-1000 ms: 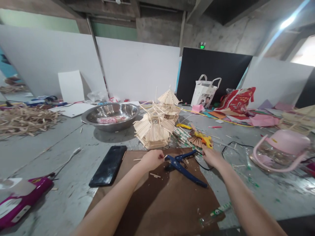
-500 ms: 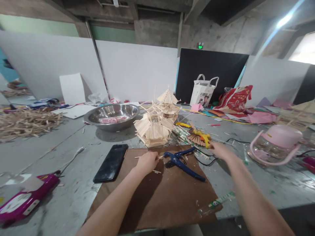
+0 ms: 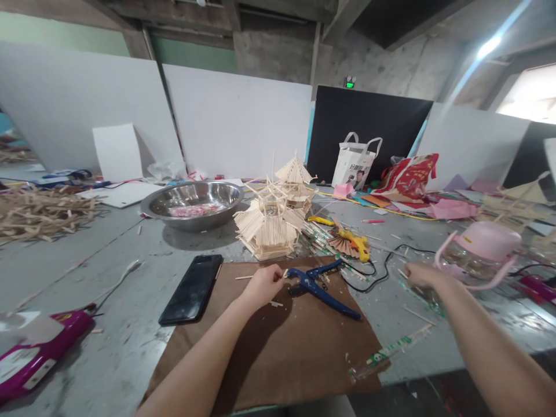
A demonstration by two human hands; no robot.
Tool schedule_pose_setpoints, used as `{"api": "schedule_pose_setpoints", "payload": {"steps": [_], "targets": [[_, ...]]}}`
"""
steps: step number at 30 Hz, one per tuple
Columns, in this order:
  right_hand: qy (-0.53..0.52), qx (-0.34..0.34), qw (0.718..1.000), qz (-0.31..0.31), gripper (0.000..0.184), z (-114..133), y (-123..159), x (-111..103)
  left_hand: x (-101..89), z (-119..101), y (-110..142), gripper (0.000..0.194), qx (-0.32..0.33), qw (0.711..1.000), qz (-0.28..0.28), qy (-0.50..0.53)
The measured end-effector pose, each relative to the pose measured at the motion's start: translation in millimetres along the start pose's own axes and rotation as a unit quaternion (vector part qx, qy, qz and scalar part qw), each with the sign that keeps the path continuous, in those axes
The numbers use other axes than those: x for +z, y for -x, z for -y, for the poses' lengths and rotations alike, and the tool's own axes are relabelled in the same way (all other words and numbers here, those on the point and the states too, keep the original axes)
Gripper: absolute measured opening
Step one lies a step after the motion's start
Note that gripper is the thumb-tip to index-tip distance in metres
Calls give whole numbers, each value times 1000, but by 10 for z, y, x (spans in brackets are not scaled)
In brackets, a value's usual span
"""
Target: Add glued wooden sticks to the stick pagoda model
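My left hand [image 3: 264, 286] is closed in a pinch above the brown mat, with a thin wooden stick [image 3: 244, 277] showing at its side and a pale tip at its fingers. Just right of it lies a blue pipe cutter [image 3: 319, 291]. My right hand [image 3: 422, 275] is off to the right, fingers closed over clear wrappers with green print [image 3: 434, 307]; a pale sliver shows at its fingertips, but what it grips is unclear. A yellow glue gun [image 3: 357, 243] lies beyond the cutter. Behind the mat stands a pavilion model of wooden sticks [image 3: 271, 229].
A black phone [image 3: 191, 289] lies at the brown mat's [image 3: 260, 359] left edge. Farther back are a steel basin [image 3: 197, 223] and a stick pile [image 3: 41, 214]. A pink-lidded jar [image 3: 482, 252] stands right; a black cord [image 3: 386, 272] runs towards it.
My right hand has moved right, from beside the yellow glue gun to the wrappers near the jar. My left hand stays in about the same place.
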State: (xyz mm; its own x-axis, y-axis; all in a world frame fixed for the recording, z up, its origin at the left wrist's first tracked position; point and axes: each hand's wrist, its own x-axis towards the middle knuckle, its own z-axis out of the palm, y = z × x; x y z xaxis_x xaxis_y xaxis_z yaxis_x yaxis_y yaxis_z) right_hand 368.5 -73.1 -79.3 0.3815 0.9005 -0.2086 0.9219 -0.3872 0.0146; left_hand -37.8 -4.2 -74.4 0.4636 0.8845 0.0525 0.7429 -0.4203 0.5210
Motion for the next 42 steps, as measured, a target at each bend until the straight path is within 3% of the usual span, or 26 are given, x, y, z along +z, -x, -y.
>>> {"api": "schedule_pose_setpoints", "payload": {"steps": [6, 11, 17, 20, 23, 26, 29, 32, 36, 39, 42], "targets": [[-13, -57, 998, 39, 10, 123, 221, -159, 16, 21, 0, 11, 17, 998, 8, 64], [29, -50, 995, 80, 9, 198, 514, 82, -14, -15, 31, 9, 32, 999, 10, 24], [59, -37, 994, 84, 11, 193, 542, 239, -17, -27, 50, 11, 37, 999, 16, -4], [57, -49, 995, 73, 9, 272, 519, 148, 12, 8, 28, 10, 45, 999, 4, -2], [34, -90, 994, 52, 11, 548, 531, -73, 32, 28, 8, 9, 37, 999, -8, 14], [-32, -214, 976, -9, 12, 938, 646, -330, 33, 45, 11, 10, 29, 999, -24, 32], [-5, -269, 963, -21, 13, 1155, 908, -420, 27, 91, 28, 11, 30, 998, -39, 26], [-21, -283, 959, -13, 22, 1074, 1241, -226, 29, 148, 30, 11, 37, 998, -45, 5], [-51, -310, 949, -14, 16, 829, 1543, 255, 51, 166, 9, 9, 43, 998, -37, -18], [-55, -336, 939, -49, 22, 746, 1588, 525, 72, 137, 9, 9, 31, 999, -22, -29], [-49, -355, 932, -48, 24, 745, 1536, 647, 91, 114, 23, 10, 24, 999, -20, -38]]}}
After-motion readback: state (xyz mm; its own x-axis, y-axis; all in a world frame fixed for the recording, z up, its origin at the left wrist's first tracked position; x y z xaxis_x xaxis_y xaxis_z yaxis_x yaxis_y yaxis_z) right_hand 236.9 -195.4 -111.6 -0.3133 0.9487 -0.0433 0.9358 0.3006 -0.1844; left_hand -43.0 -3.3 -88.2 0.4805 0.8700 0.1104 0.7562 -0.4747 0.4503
